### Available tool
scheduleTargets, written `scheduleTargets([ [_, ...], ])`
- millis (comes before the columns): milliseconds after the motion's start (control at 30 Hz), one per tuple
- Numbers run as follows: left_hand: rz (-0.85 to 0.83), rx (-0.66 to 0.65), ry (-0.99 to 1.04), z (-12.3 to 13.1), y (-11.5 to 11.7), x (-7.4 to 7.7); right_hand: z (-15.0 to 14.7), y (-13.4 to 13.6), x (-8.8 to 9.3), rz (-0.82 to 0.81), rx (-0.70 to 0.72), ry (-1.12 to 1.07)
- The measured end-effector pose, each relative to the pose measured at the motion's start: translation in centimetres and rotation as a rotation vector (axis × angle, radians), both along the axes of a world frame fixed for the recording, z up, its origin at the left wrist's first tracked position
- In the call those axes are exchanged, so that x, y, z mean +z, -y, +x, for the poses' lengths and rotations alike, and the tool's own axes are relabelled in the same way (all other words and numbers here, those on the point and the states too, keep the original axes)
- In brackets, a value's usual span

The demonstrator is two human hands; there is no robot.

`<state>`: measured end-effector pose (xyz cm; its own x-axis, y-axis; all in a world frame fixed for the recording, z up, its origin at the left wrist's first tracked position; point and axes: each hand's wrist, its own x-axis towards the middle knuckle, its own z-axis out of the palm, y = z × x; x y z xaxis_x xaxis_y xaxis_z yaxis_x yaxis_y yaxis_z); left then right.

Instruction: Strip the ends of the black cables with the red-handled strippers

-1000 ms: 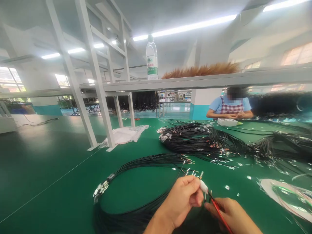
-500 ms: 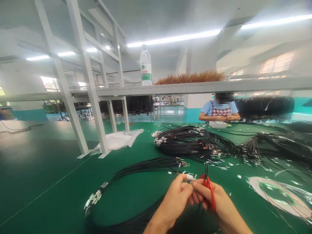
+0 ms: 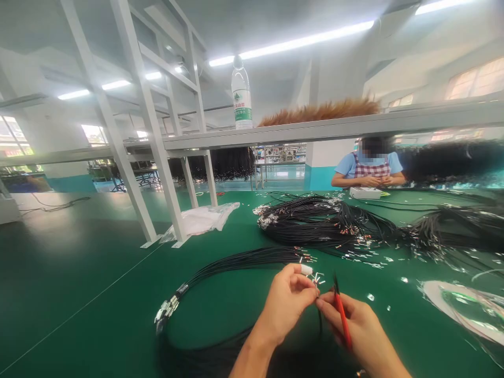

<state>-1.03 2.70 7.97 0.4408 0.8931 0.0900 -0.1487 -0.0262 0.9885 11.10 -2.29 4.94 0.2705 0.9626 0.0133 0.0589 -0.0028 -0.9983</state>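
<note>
My left hand [image 3: 285,303] is closed in a pinch on a small white connector [image 3: 306,270] at the end of a black wire. My right hand [image 3: 360,331] is closed around a red-handled tool [image 3: 342,314] and its fingertips meet the left hand's at the wire end. Both hands hover low over the green table [image 3: 98,294], just in front of a looped bundle of black wires [image 3: 236,261] with metal terminals at its ends. The wire hangs down between my hands.
A larger heap of black wires [image 3: 323,223] lies further back, with bits of scrap scattered around. A clear plastic bag [image 3: 205,218] sits by the white rack legs [image 3: 157,157]. A water bottle [image 3: 242,94] stands on the shelf. Another person [image 3: 368,165] works across the table. A wire reel [image 3: 464,310] lies at right.
My hands came together from slightly apart and now sit higher and closer to the wire loop. The white connector has turned from pointing right to pointing up in my left fingers.
</note>
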Motion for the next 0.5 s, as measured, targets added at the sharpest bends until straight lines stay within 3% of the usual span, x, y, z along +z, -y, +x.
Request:
scheduleTargets([
  [167,0.020,-0.022,-0.002,-0.1,-0.2,-0.1,0.2,-0.1,-0.7,0.000,0.020,0.029],
  [300,0.001,-0.041,0.015,-0.5,-0.2,0.1,0.4,0.3,-0.3,-0.013,0.068,0.008],
  [500,-0.091,-0.287,0.079,-1.6,0.0,0.9,1.0,1.2,0.0,-0.067,0.324,-0.138],
])
